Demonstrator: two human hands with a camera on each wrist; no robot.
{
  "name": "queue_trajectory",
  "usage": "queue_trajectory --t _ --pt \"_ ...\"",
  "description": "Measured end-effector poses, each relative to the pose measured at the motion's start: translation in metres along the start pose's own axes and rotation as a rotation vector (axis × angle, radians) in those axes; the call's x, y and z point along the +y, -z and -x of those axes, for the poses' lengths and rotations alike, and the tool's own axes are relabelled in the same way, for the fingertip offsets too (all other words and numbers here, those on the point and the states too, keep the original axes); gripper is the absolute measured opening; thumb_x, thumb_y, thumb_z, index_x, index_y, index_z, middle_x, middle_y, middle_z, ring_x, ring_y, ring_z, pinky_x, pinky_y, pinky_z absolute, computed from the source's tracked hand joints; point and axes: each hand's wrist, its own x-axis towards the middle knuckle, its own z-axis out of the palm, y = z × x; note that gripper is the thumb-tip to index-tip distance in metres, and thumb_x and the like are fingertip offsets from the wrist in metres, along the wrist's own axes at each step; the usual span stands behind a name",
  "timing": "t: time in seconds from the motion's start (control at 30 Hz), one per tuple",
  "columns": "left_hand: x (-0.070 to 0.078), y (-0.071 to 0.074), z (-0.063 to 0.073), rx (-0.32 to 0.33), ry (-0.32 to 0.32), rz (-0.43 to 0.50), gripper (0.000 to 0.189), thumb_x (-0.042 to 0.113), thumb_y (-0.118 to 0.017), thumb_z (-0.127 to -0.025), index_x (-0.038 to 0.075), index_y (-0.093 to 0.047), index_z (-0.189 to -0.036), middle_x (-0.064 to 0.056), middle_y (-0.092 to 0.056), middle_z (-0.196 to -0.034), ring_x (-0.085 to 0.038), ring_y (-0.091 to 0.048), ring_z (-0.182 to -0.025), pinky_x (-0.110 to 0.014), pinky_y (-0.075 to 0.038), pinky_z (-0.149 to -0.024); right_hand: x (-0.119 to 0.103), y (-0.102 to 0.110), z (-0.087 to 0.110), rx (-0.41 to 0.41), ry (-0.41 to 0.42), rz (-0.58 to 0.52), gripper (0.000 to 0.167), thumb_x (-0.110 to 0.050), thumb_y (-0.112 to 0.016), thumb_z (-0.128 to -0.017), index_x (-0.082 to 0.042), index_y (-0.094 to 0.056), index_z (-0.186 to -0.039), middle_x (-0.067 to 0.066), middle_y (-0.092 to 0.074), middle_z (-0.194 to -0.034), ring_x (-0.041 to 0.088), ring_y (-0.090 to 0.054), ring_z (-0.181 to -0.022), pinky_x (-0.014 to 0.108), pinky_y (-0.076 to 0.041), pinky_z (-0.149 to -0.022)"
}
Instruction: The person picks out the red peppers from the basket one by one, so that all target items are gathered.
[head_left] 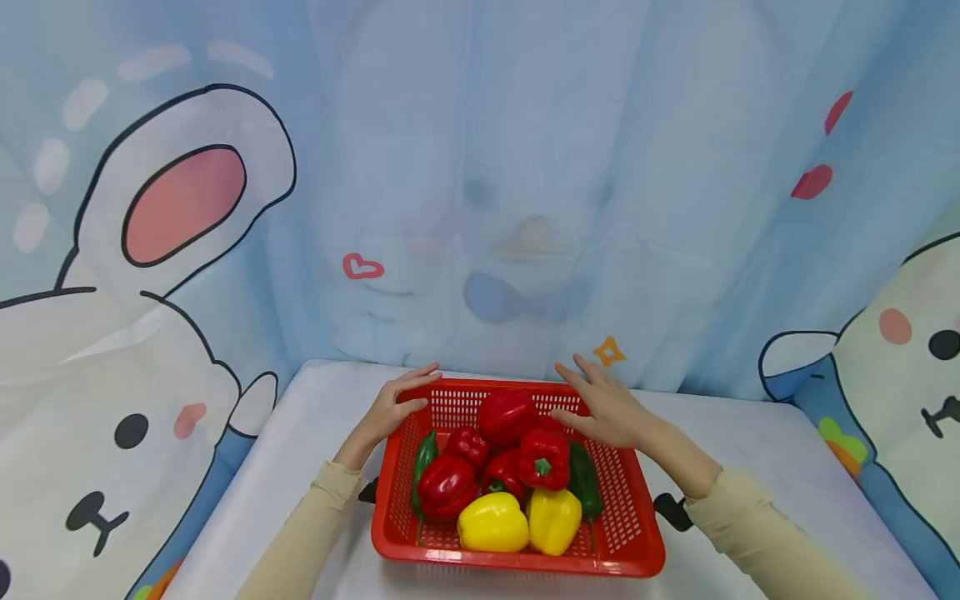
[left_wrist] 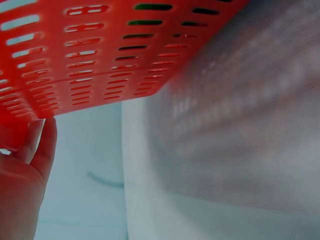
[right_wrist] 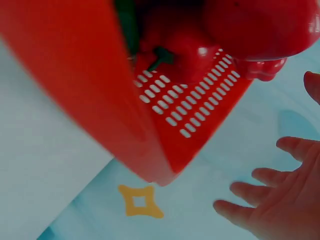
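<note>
A red plastic basket [head_left: 517, 564] with slotted walls stands on the white-covered table in the head view. It holds several red bell peppers [head_left: 447, 487], two yellow bell peppers [head_left: 493, 523] and two long green peppers [head_left: 585, 483]. At its back left corner is my left hand [head_left: 390, 410], fingers extended; in the left wrist view the fingertips [left_wrist: 49, 130] meet the basket's rim. My right hand [head_left: 606, 410] hovers by the back right corner with spread fingers. The right wrist view shows that hand [right_wrist: 280, 195] apart from the basket and holding nothing.
Behind the table [head_left: 720, 433] hangs a light blue curtain [head_left: 540, 167] printed with cartoon animals. Small dark objects show beside each forearm, one at the left [head_left: 369, 492] and one at the right [head_left: 672, 512].
</note>
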Motion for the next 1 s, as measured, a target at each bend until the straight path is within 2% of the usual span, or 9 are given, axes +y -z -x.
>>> queue_trajectory --t 0.07,0.2,0.37,0.47,0.57,0.67,0.77,1.0 --pt "0.007 0.001 0.000 -0.014 -0.001 -0.008 0.041 -0.013 -0.055 -0.089 -0.023 -0.049 -0.128 -0.042 -0.038 -0.140 -0.057 -0.033 -0.132 -0.069 -0.025 -0.104 -0.003 0.002 -0.003 -0.034 0.013 -0.031 0.076 -0.049 -0.057 -0.096 -0.004 -0.034 -0.153 0.030 -0.022 -0.156 0.053 -0.031 -0.136 0.069 -0.027 -0.103" --pt "0.011 0.001 0.001 -0.032 0.017 -0.006 0.041 -0.011 -0.053 -0.090 -0.024 -0.047 -0.128 -0.043 -0.036 -0.141 -0.058 -0.030 -0.133 -0.069 -0.023 -0.105 -0.010 0.006 -0.009 -0.109 0.039 -0.100 0.074 -0.048 -0.058 -0.096 -0.002 -0.038 -0.150 0.030 -0.033 -0.151 0.049 -0.040 -0.132 0.063 -0.035 -0.102" --pt "0.010 0.001 0.002 -0.027 0.037 -0.006 0.041 -0.016 -0.048 -0.087 -0.024 -0.048 -0.128 -0.042 -0.035 -0.143 -0.056 -0.029 -0.134 -0.069 -0.022 -0.106 -0.019 0.006 -0.022 -0.156 0.089 -0.124 0.069 -0.042 -0.059 -0.096 0.003 -0.043 -0.146 0.024 -0.047 -0.143 0.041 -0.045 -0.130 0.057 -0.036 -0.104" --pt "0.009 0.001 0.004 -0.026 0.053 -0.018 0.042 -0.014 -0.049 -0.087 -0.022 -0.050 -0.129 -0.040 -0.035 -0.144 -0.054 -0.029 -0.135 -0.069 -0.023 -0.106 -0.023 0.003 -0.032 -0.184 0.097 -0.127 0.068 -0.039 -0.059 -0.097 0.005 -0.042 -0.145 0.024 -0.050 -0.142 0.040 -0.047 -0.129 0.055 -0.037 -0.105" --pt "0.007 0.001 0.006 -0.024 0.072 -0.023 0.044 -0.015 -0.048 -0.086 -0.021 -0.050 -0.130 -0.039 -0.034 -0.146 -0.054 -0.027 -0.136 -0.069 -0.026 -0.104 -0.024 -0.001 -0.042 -0.222 0.072 -0.145 0.065 -0.037 -0.058 -0.098 0.007 -0.043 -0.144 0.025 -0.051 -0.140 0.040 -0.051 -0.125 0.054 -0.039 -0.103" --pt "0.006 0.000 0.007 -0.024 0.090 -0.030 0.046 -0.019 -0.046 -0.084 -0.019 -0.051 -0.130 -0.037 -0.033 -0.147 -0.053 -0.027 -0.136 -0.063 -0.033 -0.099 -0.024 -0.007 -0.052 -0.253 0.046 -0.156 0.058 -0.035 -0.058 -0.098 0.007 -0.049 -0.136 0.022 -0.059 -0.127 0.036 -0.059 -0.110 0.051 -0.045 -0.096" --pt "0.005 0.000 0.008 -0.027 0.103 -0.039 0.048 -0.021 -0.045 -0.083 -0.018 -0.052 -0.131 -0.037 -0.032 -0.148 -0.053 -0.027 -0.137 -0.055 -0.037 -0.093 -0.024 -0.012 -0.058 -0.267 0.019 -0.169 0.051 -0.033 -0.059 -0.097 0.007 -0.054 -0.127 0.018 -0.064 -0.114 0.031 -0.060 -0.098 0.048 -0.048 -0.090" --pt "0.008 0.000 0.006 -0.017 0.120 -0.045 0.051 -0.021 -0.044 -0.081 -0.017 -0.053 -0.131 -0.036 -0.033 -0.148 -0.052 -0.027 -0.137 -0.046 -0.037 -0.088 -0.024 -0.020 -0.062 -0.256 -0.076 -0.237 0.049 -0.033 -0.060 -0.096 0.006 -0.052 -0.124 0.016 -0.062 -0.108 0.031 -0.057 -0.098 0.047 -0.048 -0.089"
